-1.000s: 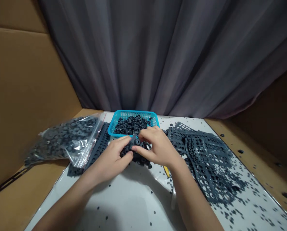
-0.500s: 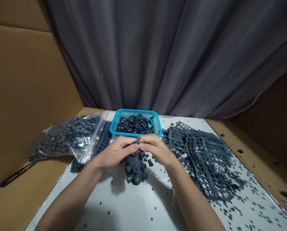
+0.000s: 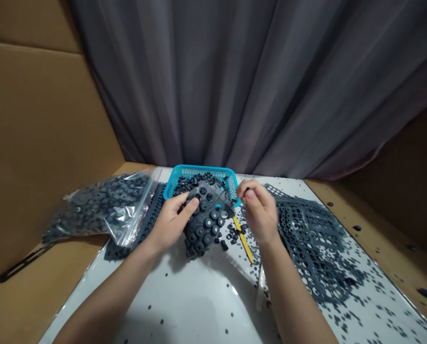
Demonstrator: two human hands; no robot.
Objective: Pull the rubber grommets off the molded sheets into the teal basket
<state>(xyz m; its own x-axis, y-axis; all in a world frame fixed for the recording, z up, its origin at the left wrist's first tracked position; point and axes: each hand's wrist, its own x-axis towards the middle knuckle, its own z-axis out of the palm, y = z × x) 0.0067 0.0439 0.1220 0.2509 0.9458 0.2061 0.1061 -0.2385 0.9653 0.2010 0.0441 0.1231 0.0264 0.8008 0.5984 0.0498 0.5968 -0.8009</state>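
My left hand grips a dark grey rubber sheet studded with round ring parts, held tilted just in front of a blue basket. My right hand is beside the sheet on its right, thumb and forefinger pinched on one small dark ring part. The basket holds several loose dark rings. A yellow stick lies on the white table between my hands, partly hidden by the sheet. A few loose rings lie under the sheet.
A clear zip bag of dark rings lies at the left over another studded sheet. A pile of emptied perforated rubber sheets covers the right. Small dark scraps dot the table. Cardboard walls and a grey curtain enclose the space.
My left hand has lifted and tilted the studded sheet up toward the basket. My right hand has pulled away to the right with a small ring pinched, uncovering the yellow stick.
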